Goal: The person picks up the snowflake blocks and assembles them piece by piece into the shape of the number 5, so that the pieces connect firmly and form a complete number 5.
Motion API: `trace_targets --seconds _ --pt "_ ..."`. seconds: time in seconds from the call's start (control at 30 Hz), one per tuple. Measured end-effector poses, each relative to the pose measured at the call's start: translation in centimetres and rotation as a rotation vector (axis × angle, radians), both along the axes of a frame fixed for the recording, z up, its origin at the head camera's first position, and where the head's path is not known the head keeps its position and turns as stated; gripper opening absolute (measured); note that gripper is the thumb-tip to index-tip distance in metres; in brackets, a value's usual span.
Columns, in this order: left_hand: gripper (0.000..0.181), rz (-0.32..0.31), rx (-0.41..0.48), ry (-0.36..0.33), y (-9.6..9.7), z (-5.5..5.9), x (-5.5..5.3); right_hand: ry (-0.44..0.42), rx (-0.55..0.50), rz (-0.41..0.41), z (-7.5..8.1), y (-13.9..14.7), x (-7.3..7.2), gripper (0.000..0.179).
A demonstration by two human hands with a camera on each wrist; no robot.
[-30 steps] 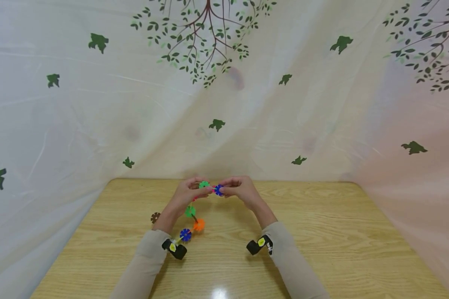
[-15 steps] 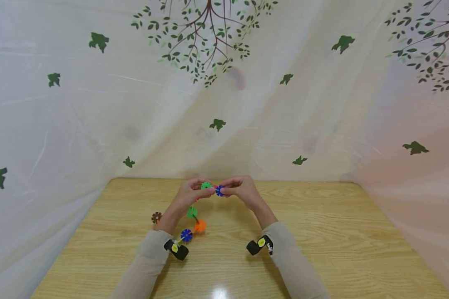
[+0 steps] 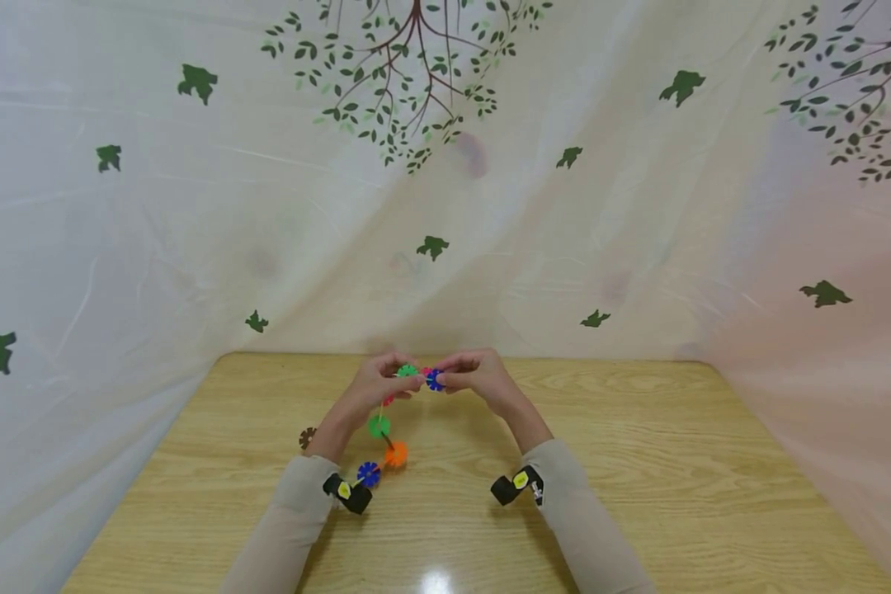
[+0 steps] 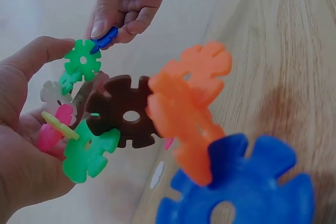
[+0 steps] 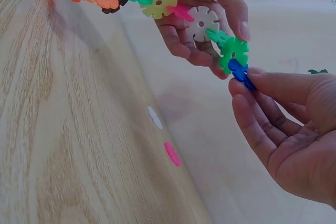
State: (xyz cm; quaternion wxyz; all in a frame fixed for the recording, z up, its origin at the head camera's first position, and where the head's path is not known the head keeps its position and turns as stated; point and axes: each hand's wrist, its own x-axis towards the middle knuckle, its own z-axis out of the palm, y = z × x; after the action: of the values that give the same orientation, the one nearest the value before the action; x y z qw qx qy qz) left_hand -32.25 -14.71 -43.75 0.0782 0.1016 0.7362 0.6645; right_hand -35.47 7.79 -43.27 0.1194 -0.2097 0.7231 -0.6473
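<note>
My left hand (image 3: 371, 388) pinches a green notched plastic disc (image 4: 83, 56) at the upper end of a chain of interlocking snowflake discs. With thumb and fingertips, my right hand (image 3: 484, 381) grips a small blue disc (image 5: 241, 74), whose edge meets a notch of that green disc; how deep it sits I cannot tell. From the left hand the chain hangs down through a white disc (image 5: 202, 23), a yellow disc (image 5: 158, 2), a brown disc (image 4: 118, 106), orange discs (image 4: 205, 69) and a larger-looking blue disc (image 4: 262, 177). My left forearm hides part of it in the head view.
Near the far edge of the wooden table (image 3: 638, 462) lie a loose white disc (image 5: 155, 117) and a pink disc (image 5: 172, 153). Another brown disc (image 3: 308, 437) shows left of my left forearm. A leaf-printed curtain (image 3: 490, 272) hangs behind the table.
Both hands stay almost in place with the same grip. The hanging part of the chain has dropped slightly toward me in the head view.
</note>
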Motion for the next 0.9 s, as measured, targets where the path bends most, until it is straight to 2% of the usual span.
trace_targets --seconds 0.17,0.27,0.6,0.9 --pt "0.037 -0.081 -0.019 -0.023 -0.2 0.0 -0.1 0.010 0.011 0.012 -0.2 0.0 -0.1 0.021" --pt "0.036 -0.090 -0.040 -0.021 -0.2 0.0 -0.1 0.015 0.012 0.016 -0.3 0.0 -0.1 0.022" --pt "0.035 0.041 -0.092 -0.018 -0.6 0.0 -0.2 -0.005 0.056 0.020 -0.5 0.1 -0.2 0.031" --pt "0.042 0.032 -0.122 -0.027 -1.3 0.4 0.0 0.088 0.170 0.007 -0.8 0.0 -1.0 0.032"
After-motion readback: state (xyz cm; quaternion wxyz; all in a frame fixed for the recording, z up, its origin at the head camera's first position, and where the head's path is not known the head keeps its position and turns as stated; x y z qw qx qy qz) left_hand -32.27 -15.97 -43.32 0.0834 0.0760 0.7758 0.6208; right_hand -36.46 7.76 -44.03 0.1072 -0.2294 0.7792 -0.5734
